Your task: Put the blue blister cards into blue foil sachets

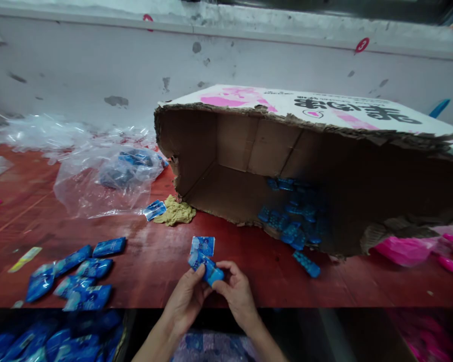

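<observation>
Just above the table's front edge, my left hand [186, 296] and my right hand [236, 289] both grip a small blue packet [200, 261]. Its left part looks like a printed wrapper, while a smooth blue plastic piece [216, 275] shows at the right end, by my right fingers. My left thumb presses on top of the wrapper. Right behind it lies a flat printed blue wrapper [203, 245]. Farther right, a bumpy blue plastic piece [306, 264] rests on the table, in front of a torn cardboard box [234, 191] holding several similar pieces [298, 216].
Several filled blue packets [88, 297] lie at the left, above a container of more packets [53, 342]. A clear plastic bag [86, 186] holds blue wrappers beside a yellowish lump [176, 211]. Pink bags [405, 250] sit at the right of the red table [143, 281].
</observation>
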`<act>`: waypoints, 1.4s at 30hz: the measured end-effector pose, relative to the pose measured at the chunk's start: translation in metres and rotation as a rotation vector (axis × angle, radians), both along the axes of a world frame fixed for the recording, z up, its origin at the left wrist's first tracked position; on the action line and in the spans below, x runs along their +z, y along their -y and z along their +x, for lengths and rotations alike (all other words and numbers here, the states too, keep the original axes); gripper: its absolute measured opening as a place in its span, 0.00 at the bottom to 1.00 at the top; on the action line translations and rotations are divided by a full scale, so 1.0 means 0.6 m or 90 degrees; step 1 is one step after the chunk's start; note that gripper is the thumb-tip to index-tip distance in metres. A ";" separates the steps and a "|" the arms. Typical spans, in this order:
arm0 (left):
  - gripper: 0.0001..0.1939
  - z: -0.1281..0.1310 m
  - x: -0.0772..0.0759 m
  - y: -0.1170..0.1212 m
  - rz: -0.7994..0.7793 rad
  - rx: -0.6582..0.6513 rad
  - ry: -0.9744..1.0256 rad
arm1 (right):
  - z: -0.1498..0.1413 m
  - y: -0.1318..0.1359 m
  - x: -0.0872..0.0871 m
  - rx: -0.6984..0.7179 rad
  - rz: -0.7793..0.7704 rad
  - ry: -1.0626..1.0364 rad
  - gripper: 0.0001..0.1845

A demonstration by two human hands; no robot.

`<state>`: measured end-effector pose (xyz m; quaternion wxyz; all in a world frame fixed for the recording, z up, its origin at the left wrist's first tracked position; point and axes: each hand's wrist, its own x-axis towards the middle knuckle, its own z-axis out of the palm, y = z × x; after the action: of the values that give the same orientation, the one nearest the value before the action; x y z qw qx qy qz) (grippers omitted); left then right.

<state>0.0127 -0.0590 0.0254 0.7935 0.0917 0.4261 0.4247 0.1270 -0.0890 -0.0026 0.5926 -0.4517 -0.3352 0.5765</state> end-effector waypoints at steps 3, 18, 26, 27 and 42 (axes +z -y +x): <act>0.03 0.000 -0.001 0.001 0.017 -0.025 0.012 | -0.007 -0.002 0.002 -0.051 -0.035 0.047 0.14; 0.14 -0.025 0.017 -0.007 0.074 -0.198 0.108 | 0.036 -0.012 0.005 0.146 0.070 0.026 0.35; 0.10 -0.012 0.001 0.008 0.074 -0.152 0.109 | 0.028 -0.009 -0.005 0.132 0.073 0.061 0.32; 0.09 -0.007 -0.003 0.012 0.064 -0.124 0.105 | 0.026 -0.008 -0.006 0.120 0.082 0.083 0.31; 0.23 -0.125 0.009 -0.051 -0.057 0.325 0.011 | 0.012 -0.095 0.005 0.003 0.123 0.865 0.14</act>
<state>-0.0623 -0.0285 0.0305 0.6675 -0.0578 0.4471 0.5927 0.1343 -0.0320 0.0007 0.2871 -0.6577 -0.6833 0.1342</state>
